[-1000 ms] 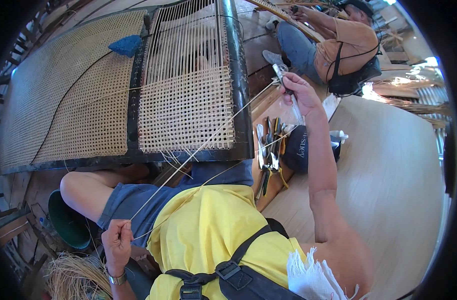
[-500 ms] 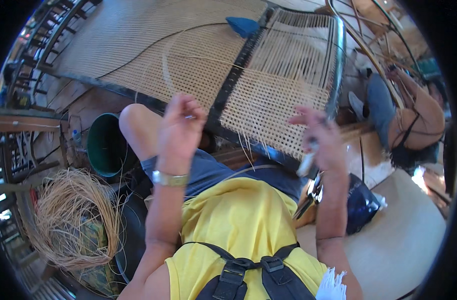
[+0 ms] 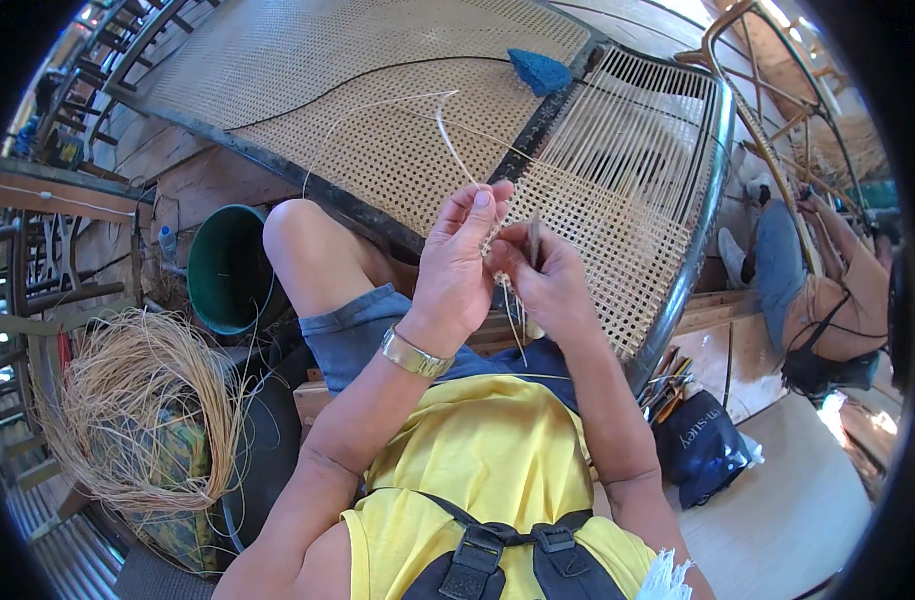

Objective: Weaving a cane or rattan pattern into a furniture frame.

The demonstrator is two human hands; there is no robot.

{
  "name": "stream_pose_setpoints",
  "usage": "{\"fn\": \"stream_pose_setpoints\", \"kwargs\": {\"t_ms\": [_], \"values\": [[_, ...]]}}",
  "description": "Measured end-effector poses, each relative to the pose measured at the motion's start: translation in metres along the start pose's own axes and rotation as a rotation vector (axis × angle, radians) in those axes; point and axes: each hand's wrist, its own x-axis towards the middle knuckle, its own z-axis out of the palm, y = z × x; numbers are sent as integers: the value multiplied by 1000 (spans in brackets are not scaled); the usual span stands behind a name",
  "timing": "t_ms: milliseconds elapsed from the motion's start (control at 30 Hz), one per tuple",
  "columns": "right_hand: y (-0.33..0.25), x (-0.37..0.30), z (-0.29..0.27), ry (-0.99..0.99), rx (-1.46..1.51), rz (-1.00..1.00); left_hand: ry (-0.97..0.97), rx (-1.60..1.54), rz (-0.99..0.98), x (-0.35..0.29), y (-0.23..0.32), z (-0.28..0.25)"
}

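My left hand point(image 3: 459, 262) is at the near edge of a cane-woven panel, with thumb and fingers pinched on a pale cane strand point(image 3: 453, 140). The strand loops up from the fingertips over the weave. Close on its right, my right hand point(image 3: 549, 285) is closed around a slim, pale pointed tool point(image 3: 534, 238); its exact kind I cannot make out. Both hands are over the open-mesh woven section point(image 3: 617, 245), whose far part has only lengthwise strands point(image 3: 649, 110). Loose cane ends point(image 3: 517, 325) hang below my fingers.
A blue pointed lump point(image 3: 539, 72) lies on the dark frame bar. At left are a green bucket point(image 3: 227, 270) and a big coil of cane point(image 3: 147, 400). A dark bag point(image 3: 697, 445) with tools is at right. Another person point(image 3: 827, 270) sits at far right beside a curved frame.
My hands have come together from apart at the panel's near edge. The left now pinches a cane strand; the right has moved left and in. The view has shifted slightly.
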Motion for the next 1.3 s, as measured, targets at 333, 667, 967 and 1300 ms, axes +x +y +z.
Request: {"fn": "stream_pose_setpoints", "kwargs": {"t_ms": [333, 667, 967, 1300], "values": [[-62, -49, -136, -85, -528, 260, 60, 199, 160, 54, 105, -61], [-52, -104, -238, 134, -516, 345, 106, 767, 297, 126, 179, -84], [-39, -126, -230, 57, -543, 338, -108, 673, 529, 271, 429, -111], [-33, -68, -181, 76, -49, 402, -455, 1263, -102, 49, 35, 22]]}}
